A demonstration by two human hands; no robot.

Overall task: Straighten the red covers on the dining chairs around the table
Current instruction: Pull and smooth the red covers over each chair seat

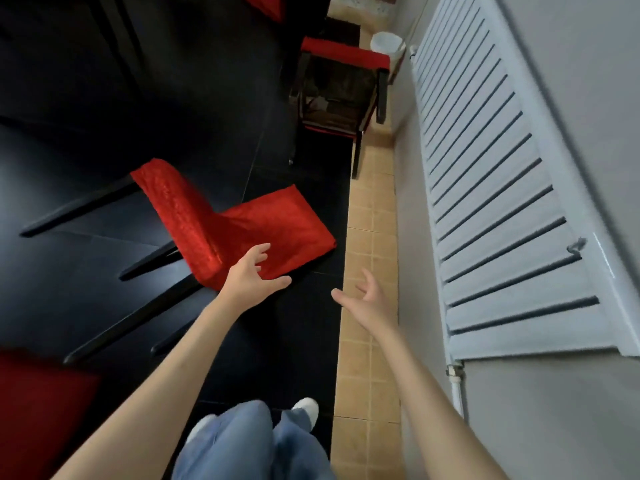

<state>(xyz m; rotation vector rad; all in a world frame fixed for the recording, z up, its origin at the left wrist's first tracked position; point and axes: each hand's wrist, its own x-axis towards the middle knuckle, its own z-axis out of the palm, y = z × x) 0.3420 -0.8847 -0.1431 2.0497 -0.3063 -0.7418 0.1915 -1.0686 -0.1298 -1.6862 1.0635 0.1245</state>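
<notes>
Both hands are spread and hold nothing, the left hand (254, 273) at the edge of the nearest chair's red cover (242, 223), the right hand (367, 297) beside it over the floor (367, 216)

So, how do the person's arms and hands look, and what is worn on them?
Both forearms are bare, with no sleeves in view. The left hand and right hand wear no gloves, and no rings, watch or bracelet show. Below are light blue jeans and a white shoe.

Red cover (277, 226) on chair, seemingly smooth
</notes>
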